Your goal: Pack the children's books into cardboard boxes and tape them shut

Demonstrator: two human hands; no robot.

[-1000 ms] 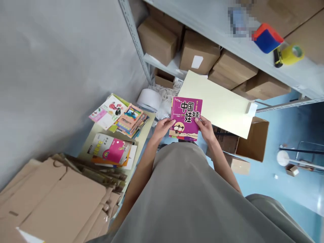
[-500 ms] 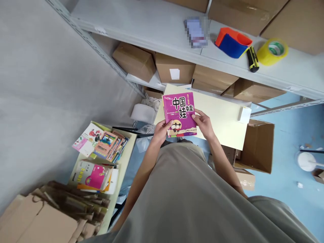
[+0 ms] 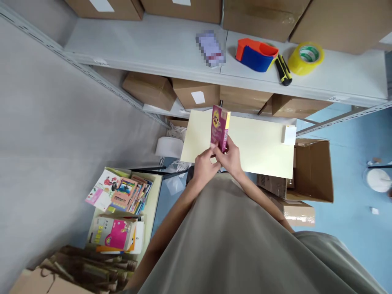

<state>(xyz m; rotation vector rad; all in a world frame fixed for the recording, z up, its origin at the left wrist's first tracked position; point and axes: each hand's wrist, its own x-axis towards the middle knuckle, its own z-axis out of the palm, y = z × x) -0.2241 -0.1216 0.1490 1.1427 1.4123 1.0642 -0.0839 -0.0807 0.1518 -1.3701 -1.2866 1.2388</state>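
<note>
Purple book: raised, spine showing, over the left part of the pale worktop
Right hand: fingers clamped on the book's near end
Left hand: fingers at the same end; whether gripping, cannot tell
Far shelf: yellow tape roll, right of the cutter

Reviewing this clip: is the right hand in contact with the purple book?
Touching. The head view shows the right hand gripping the lower end of the purple book, its thumb over the cover.
</note>
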